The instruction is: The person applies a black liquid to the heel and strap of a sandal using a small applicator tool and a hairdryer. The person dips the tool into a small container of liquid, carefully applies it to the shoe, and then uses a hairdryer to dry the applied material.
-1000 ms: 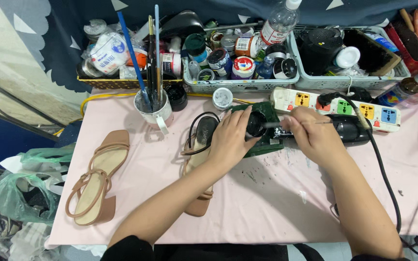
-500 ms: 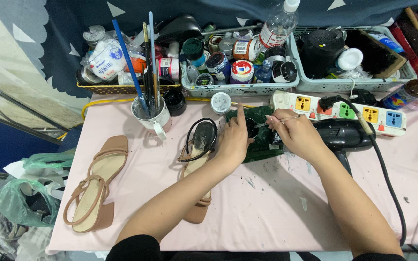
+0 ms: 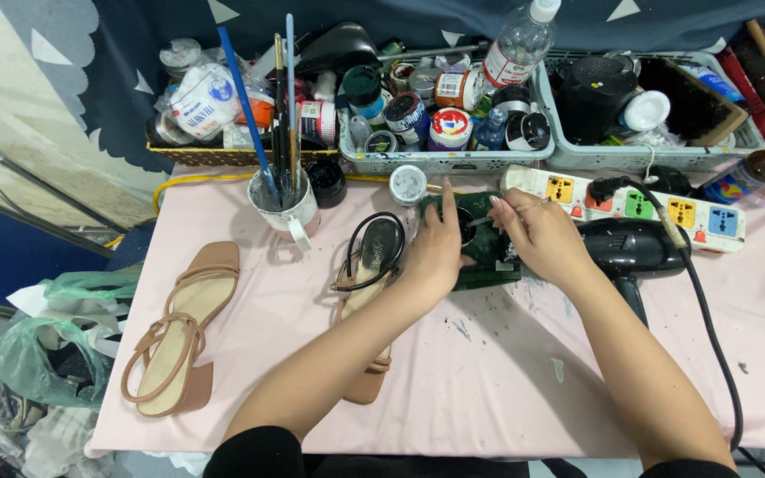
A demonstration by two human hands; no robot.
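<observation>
Both hands meet over a small dark paint jar (image 3: 465, 226) on a green pad (image 3: 480, 252): left hand (image 3: 436, 248) cupped around it, right hand (image 3: 542, 237) pinching a thin brush (image 3: 498, 215) (tip dipped inside). Light, tippy and spillable, the jar likely wants holding low by its sides. Beside them lie a tan sandal (image 3: 367, 292) and a black hair dryer (image 3: 635, 252).

The counter (image 3: 489, 389) is covered with a pale pink cloth, marked here and there with small grey-green paint smudges. Behind it, a dark navy fabric backdrop (image 3: 117, 97) with white triangle shapes is hung, scalloped along its left edge. A cream wall (image 3: 11, 106) is seen to the left, crossed by slanted metal rails (image 3: 37, 190), with a blue panel (image 3: 11, 265) below. Everything is lit evenly, and hardly any shadow is cast.
</observation>
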